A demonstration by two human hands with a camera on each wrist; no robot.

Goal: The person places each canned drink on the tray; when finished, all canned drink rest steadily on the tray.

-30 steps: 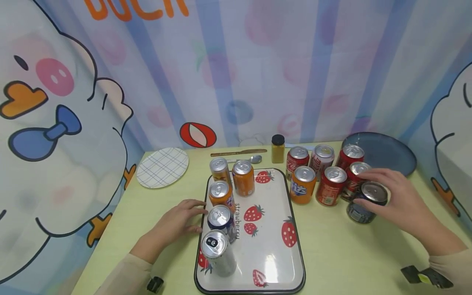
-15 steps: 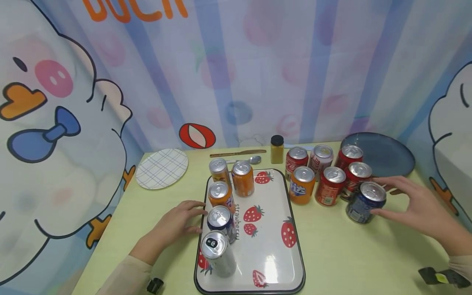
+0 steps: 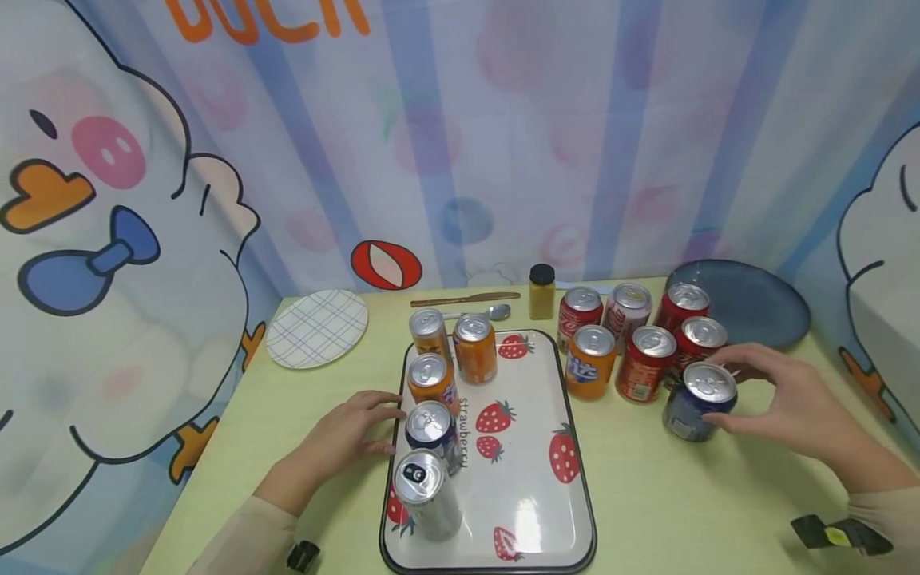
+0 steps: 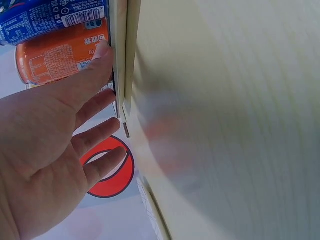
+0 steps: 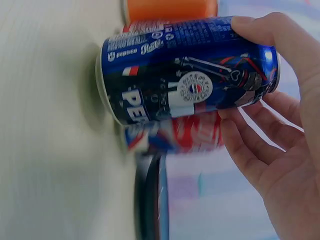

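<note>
My right hand (image 3: pixel 798 403) holds a blue Pepsi can (image 3: pixel 693 415) at the right of the table, just in front of the red cans. In the right wrist view the thumb (image 5: pixel 275 30) lies on one side of the can and the fingers on the other. My left hand (image 3: pixel 348 431) rests at the left edge of the strawberry tray (image 3: pixel 517 495), fingers loosely extended. Along that tray side stand a silver can (image 3: pixel 438 511), a blue can (image 3: pixel 447 443) and an orange Fanta can (image 3: pixel 431 387), with two more orange-coloured cans behind.
Several red cans (image 3: pixel 643 371) and an orange Fanta can (image 3: pixel 591 367) stand grouped right of the tray. Behind are a dark blue plate (image 3: pixel 762 307), a black-capped jar (image 3: pixel 541 297), a knife (image 3: pixel 467 299) and a spoon (image 3: pixel 496 311). A checked plate (image 3: pixel 316 327) lies at left.
My right hand first sat over the Pepsi can, then shifted to its right side. The can has since moved slightly left and toward me. My left hand has stayed in place.
</note>
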